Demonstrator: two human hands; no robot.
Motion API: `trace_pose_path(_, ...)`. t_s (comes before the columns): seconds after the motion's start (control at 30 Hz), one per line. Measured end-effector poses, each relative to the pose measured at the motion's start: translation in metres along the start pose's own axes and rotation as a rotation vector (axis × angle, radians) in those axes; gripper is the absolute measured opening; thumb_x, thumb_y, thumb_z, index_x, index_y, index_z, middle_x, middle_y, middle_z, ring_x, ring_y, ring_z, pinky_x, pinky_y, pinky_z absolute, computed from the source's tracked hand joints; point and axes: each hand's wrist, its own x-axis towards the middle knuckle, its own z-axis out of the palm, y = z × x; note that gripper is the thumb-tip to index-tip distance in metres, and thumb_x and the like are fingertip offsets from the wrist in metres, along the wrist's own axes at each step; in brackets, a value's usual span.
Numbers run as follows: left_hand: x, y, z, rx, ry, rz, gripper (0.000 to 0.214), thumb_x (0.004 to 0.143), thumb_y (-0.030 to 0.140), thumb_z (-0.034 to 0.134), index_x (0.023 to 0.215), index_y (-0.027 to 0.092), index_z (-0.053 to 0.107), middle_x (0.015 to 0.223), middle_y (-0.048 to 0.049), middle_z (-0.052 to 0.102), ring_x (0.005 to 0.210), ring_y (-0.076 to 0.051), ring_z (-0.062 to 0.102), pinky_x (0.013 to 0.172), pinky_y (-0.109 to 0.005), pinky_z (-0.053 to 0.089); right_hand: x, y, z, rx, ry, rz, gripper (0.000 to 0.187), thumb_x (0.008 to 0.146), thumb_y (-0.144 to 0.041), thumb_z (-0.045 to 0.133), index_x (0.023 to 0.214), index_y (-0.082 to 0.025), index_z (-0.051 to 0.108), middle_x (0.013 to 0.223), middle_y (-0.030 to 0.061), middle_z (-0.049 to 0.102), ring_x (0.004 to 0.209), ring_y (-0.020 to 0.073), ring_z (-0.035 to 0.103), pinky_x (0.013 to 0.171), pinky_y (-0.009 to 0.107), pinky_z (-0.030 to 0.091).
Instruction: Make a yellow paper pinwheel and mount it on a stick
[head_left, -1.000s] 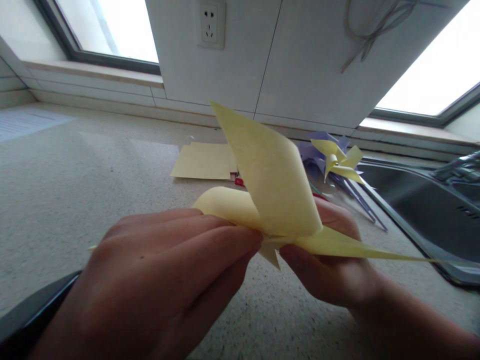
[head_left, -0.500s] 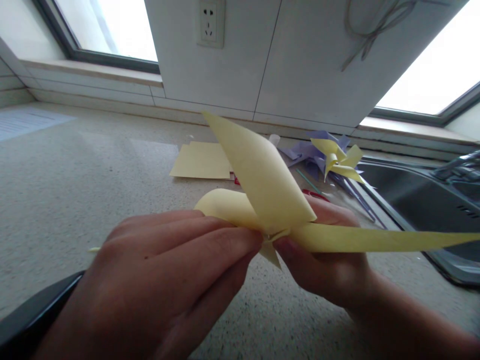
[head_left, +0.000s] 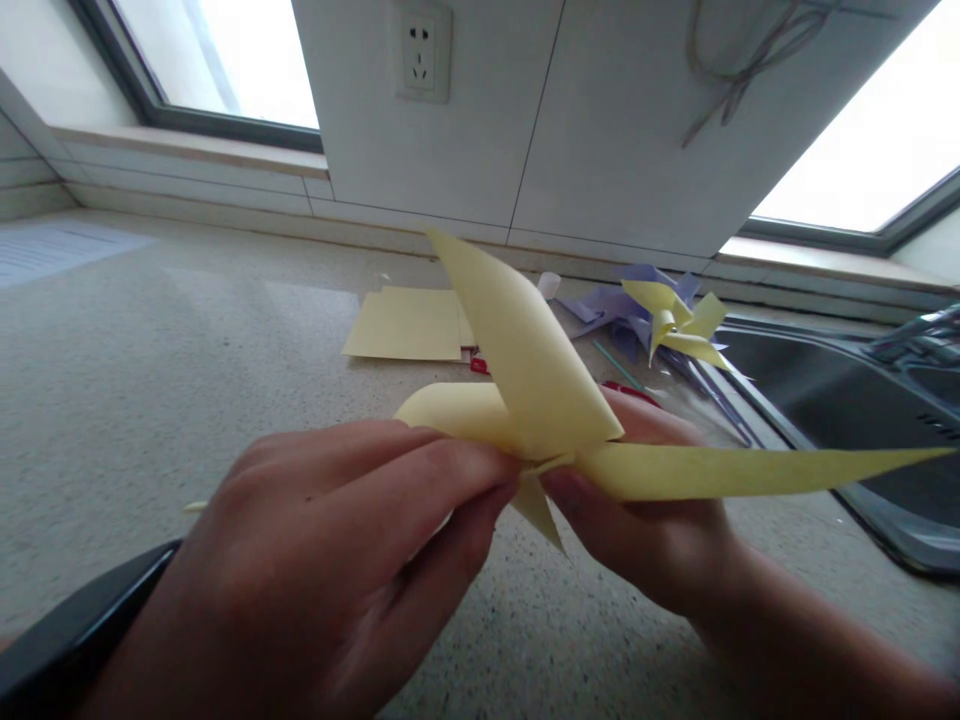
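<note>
Between my hands, above the speckled countertop [head_left: 225,340], is a yellow paper pinwheel [head_left: 536,360] with its blades curled in toward the middle. One blade points up, one stretches out to the right and a small tip hangs below. My left hand [head_left: 360,540] is closed, its fingertips pressed at the pinwheel's centre. The thumb and fingers of my right hand [head_left: 645,520] pinch the centre from the other side, with the right blade lying across them. My fingertips hide most of the centre.
Behind lie yellow paper sheets [head_left: 405,325], a red-handled tool [head_left: 630,393] partly hidden, and a finished yellow pinwheel [head_left: 694,320] on purple ones [head_left: 637,335]. A steel sink [head_left: 825,400] is at the right. A printed sheet [head_left: 60,250] lies far left.
The pinwheel has tilted slightly, its upper tip shifting right and down a little. My left fingers have bent and moved slightly at the centre; both hands keep their grip.
</note>
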Motion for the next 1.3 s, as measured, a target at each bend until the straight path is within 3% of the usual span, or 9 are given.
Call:
trace_pose_path(0.43, 0.001, 0.002, 0.000, 0.041, -0.021, 0.005, 0.014, 0.097, 0.027, 0.056, 0.104, 0.029, 0.068, 0.097, 0.0021, 0.078, 0.070, -0.015, 0.071, 0.053, -0.029, 0.049, 0.001, 0.001, 0.006, 0.161, 0.027, 0.069, 0.036, 0.079, -0.002, 0.064, 0.102, -0.029, 0.067, 0.093, -0.0021, 0.077, 0.077, 0.0149, 0.073, 0.065, 0.022, 0.061)
trace_pose_path(0.7, 0.002, 0.001, 0.000, 0.031, -0.028, -0.027, 0.012, 0.097, 0.027, 0.056, 0.099, 0.030, 0.067, 0.096, 0.0045, 0.077, 0.074, -0.015, 0.071, 0.059, -0.028, 0.052, 0.001, 0.003, 0.010, 0.100, 0.080, 0.058, 0.030, 0.076, -0.004, 0.064, 0.093, -0.028, 0.067, 0.083, -0.0022, 0.075, 0.067, 0.0144, 0.070, 0.058, 0.023, 0.060)
trace_pose_path(0.83, 0.001, -0.001, 0.001, 0.030, -0.019, -0.028, 0.012, 0.096, 0.027, 0.057, 0.100, 0.031, 0.067, 0.097, 0.0041, 0.078, 0.077, -0.017, 0.073, 0.057, -0.030, 0.051, 0.001, 0.003, 0.013, 0.058, 0.111, 0.067, 0.029, 0.073, -0.001, 0.061, 0.086, -0.027, 0.064, 0.072, -0.0042, 0.070, 0.057, 0.0119, 0.065, 0.048, 0.020, 0.054)
trace_pose_path(1.0, 0.003, -0.001, 0.005, 0.082, -0.013, -0.055, 0.013, 0.097, 0.031, 0.057, 0.104, 0.032, 0.067, 0.089, 0.0040, 0.077, 0.069, -0.018, 0.070, 0.054, -0.034, 0.047, 0.000, 0.004, 0.014, 0.010, 0.120, 0.124, 0.024, 0.073, -0.003, 0.060, 0.081, -0.025, 0.063, 0.066, -0.0041, 0.066, 0.051, 0.0104, 0.059, 0.043, 0.020, 0.050)
trace_pose_path(1.3, 0.006, 0.001, 0.005, 0.201, 0.005, -0.047, 0.013, 0.094, 0.036, 0.056, 0.096, 0.030, 0.068, 0.076, 0.0046, 0.073, 0.056, -0.016, 0.060, 0.051, -0.037, 0.040, 0.001, 0.001, 0.015, 0.123, 0.095, 0.170, 0.018, 0.076, -0.006, 0.063, 0.083, -0.022, 0.065, 0.067, -0.0027, 0.065, 0.053, 0.0112, 0.057, 0.044, 0.021, 0.047)
